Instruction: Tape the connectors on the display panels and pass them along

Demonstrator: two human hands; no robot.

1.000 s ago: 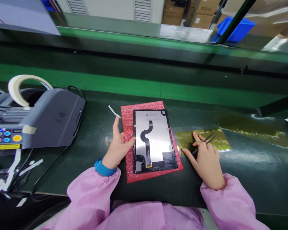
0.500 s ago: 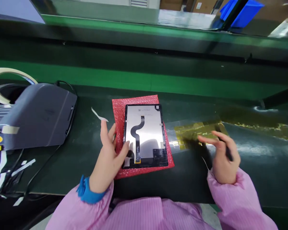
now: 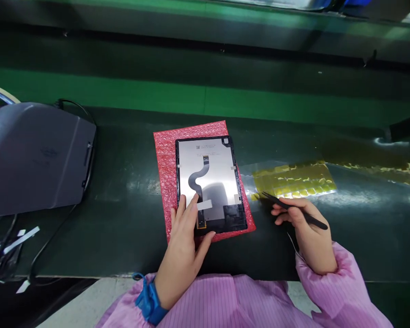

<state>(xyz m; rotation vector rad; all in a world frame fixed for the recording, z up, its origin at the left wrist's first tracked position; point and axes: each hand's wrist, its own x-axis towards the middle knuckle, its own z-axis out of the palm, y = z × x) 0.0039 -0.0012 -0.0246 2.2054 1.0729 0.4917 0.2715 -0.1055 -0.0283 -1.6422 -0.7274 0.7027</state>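
A display panel (image 3: 222, 182) with a silver back and a curved black ribbon cable (image 3: 194, 180) lies on a red bubble bag (image 3: 166, 168). My left hand (image 3: 184, 246) rests on the panel's lower left part, fingers apart, thumb at the bottom edge. A small white strip (image 3: 205, 205) lies across the cable by my left fingertips. My right hand (image 3: 307, 232) grips black tweezers (image 3: 294, 210). Their tips point left, just below the sheet of yellow film pieces (image 3: 294, 180).
A grey machine (image 3: 37, 159) with cables stands at the left. White strips (image 3: 20, 239) lie near the front left edge. More yellow film (image 3: 389, 171) stretches to the right. A dark bar (image 3: 406, 126) juts in at the right edge.
My left hand has moved right and flattened onto the panel; the white strip from its fingertip is now on the cable. The tweezers in my right hand now point left. The view has tilted downward.
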